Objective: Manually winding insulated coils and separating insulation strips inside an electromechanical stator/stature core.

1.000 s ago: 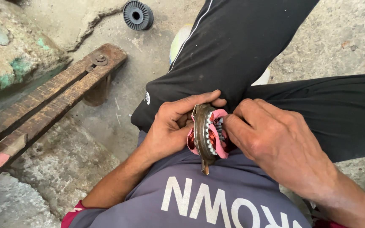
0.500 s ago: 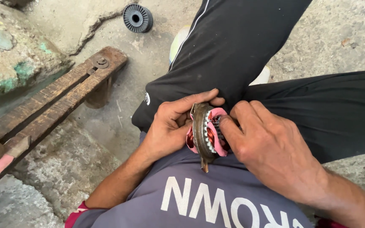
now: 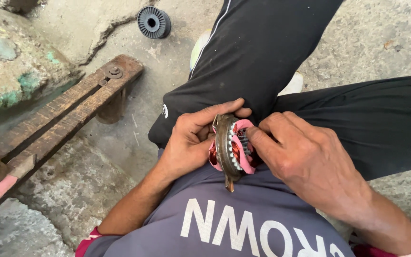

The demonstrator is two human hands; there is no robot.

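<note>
Head view looks down on a seated person whose black-trousered legs (image 3: 281, 62) cross beyond both hands, above a grey shirt with white lettering (image 3: 224, 223) nearest the camera. Well off to the left of the left hand, a worn wooden beam (image 3: 67, 114) with a rusty bolt runs slantwise over the cracked concrete floor (image 3: 134, 138), and far beyond it a small black ribbed pulley wheel (image 3: 153, 21) lies on the ground. Between the hands, resting in the lap against the trousers, is a motor stator (image 3: 231, 147): a rusty brown metal frame, pale steel teeth and pink insulation around reddish copper winding. The left hand (image 3: 189, 143) cups it from its left side, fingers curled over the top edge and thumb behind. The right hand (image 3: 305, 162) presses in from the right, its fingertips pinched on the pink edge by the teeth. Against the pictures of a second and half a second ago, little differs: the stator sits in the same place in the lap, the left hand's grip looks unchanged, and the right hand's fingers have shifted only slightly along the pink rim, which suggests slow, fine work on the winding.
</note>
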